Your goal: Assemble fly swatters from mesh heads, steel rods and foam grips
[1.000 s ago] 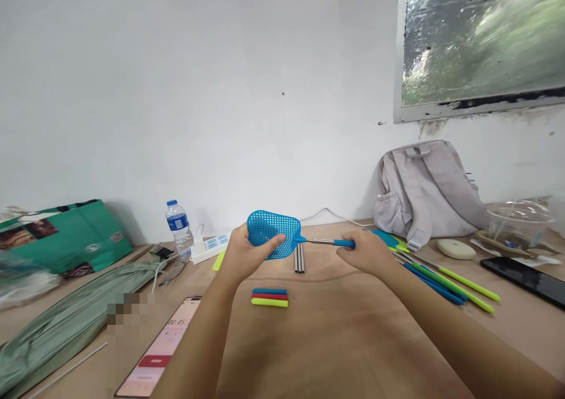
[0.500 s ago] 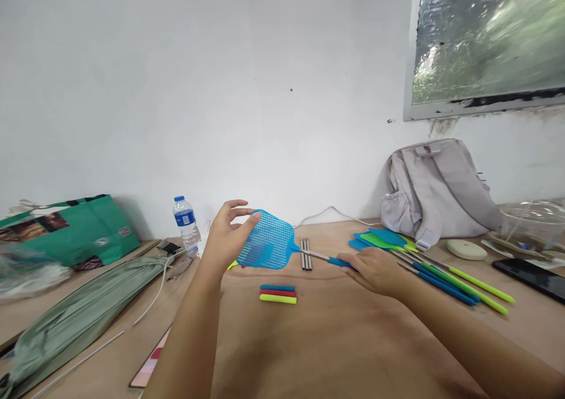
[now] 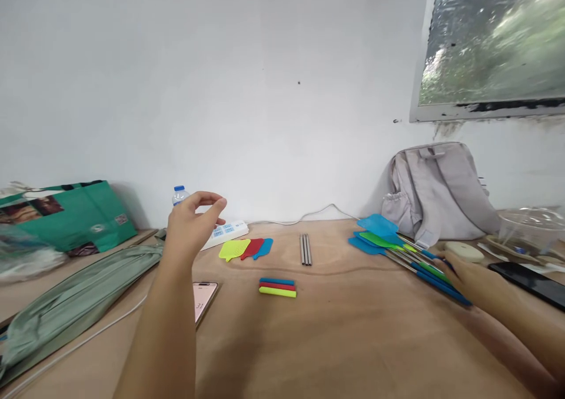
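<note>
My right hand (image 3: 474, 278) is closed around the handle of a blue fly swatter (image 3: 378, 225), whose mesh head lies over a pile of blue and green fly swatters (image 3: 368, 245) at the right. Raised at the left, my left hand (image 3: 192, 225) is empty, its fingers loosely curved. Beyond it lie loose swatter heads: a yellow one (image 3: 233, 249), a red one (image 3: 252, 247) and a blue one (image 3: 265, 248). Metal rods (image 3: 305, 249) lie side by side mid-table. Nearer me are a blue grip (image 3: 276, 281), a red grip (image 3: 282, 287) and a yellow grip (image 3: 278, 292).
A white power strip (image 3: 229, 230) and a water bottle (image 3: 179, 193) stand behind my left hand. A lit phone (image 3: 204, 299) lies beside my left forearm. Green bags (image 3: 95, 216) are far left. A grey backpack (image 3: 445, 193), black phone (image 3: 527, 282) and clear bowl (image 3: 529, 225) are right.
My right hand has carried the blue swatter rightward onto the pile. My left hand has let go of its mesh head and moved left, uncovering the loose heads and the power strip.
</note>
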Tool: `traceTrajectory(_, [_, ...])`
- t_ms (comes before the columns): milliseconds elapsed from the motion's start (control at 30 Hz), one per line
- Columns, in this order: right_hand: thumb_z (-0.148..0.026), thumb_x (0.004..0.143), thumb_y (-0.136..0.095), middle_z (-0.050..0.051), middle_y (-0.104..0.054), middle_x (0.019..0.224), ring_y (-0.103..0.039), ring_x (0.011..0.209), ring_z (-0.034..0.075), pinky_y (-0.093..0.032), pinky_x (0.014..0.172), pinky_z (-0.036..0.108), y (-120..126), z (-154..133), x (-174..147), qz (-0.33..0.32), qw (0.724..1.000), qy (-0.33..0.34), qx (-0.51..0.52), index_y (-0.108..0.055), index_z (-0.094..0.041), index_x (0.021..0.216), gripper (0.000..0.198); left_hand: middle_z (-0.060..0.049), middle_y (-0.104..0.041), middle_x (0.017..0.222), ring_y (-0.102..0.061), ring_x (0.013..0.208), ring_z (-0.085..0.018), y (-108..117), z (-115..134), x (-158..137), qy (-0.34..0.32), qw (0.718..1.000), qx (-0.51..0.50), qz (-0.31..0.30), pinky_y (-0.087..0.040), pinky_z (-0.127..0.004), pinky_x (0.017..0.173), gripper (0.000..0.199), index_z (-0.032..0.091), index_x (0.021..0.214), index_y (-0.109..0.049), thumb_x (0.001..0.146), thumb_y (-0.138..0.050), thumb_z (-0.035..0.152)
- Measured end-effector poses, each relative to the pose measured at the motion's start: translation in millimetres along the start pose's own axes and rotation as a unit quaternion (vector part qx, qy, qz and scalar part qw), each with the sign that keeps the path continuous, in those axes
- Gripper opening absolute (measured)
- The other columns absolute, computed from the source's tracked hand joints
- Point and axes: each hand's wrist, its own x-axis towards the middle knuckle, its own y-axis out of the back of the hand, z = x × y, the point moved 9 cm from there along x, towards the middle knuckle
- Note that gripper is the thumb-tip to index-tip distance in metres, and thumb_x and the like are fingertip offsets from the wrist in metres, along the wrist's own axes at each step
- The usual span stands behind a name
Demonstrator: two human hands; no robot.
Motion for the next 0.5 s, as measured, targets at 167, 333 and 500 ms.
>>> traceTrajectory(167, [-0.038, 0.078, -0.042, 0.015, -0.063, 0.068, -0.061, 0.064, 0.029, -0.036, 0.058, 0.037, -27, 33, 10, -0.067, 0.998, -0.017, 0.0, -0.056, -0.027, 0.067, 0.022, 0.0, -0.064, 0.08, -0.061, 0.049, -0.016, 11, -7, 3, 0.012, 0.999, 0.028, 0.026, -0.049, -0.026, 0.045, 0.022, 0.021, 0.074, -0.061, 0.064, -0.058, 0.04])
traceTrajectory(333, [-0.035, 0.075, -0.045, 0.012, -0.063, 0.067, -0.06, 0.062, 0.026, -0.036, 0.055, 0.034, -26, 28, 12, -0.044, 0.998, 0.005, -0.042, -0.06, -0.022, 0.073, 0.019, 0.001, -0.063, 0.08, -0.062, 0.051, -0.015, 12, -12, 4, 0.023, 0.999, 0.045, 0.02, -0.047, -0.024, 0.046, 0.022, 0.021, 0.075, -0.06, 0.065, -0.057, 0.04])
traceTrajectory(500, [-0.03, 0.076, -0.047, 0.01, -0.063, 0.081, -0.057, 0.073, 0.022, -0.037, 0.068, 0.034, 15, -54, -18, 0.156, 0.966, 0.199, -0.046, -0.057, -0.021, 0.081, 0.014, 0.001, -0.063, 0.082, -0.061, 0.051, -0.013, 10, -17, 6, 0.02, 0.996, 0.086, -0.009, -0.047, -0.024, 0.049, 0.023, 0.02, 0.077, -0.059, 0.066, -0.057, 0.04])
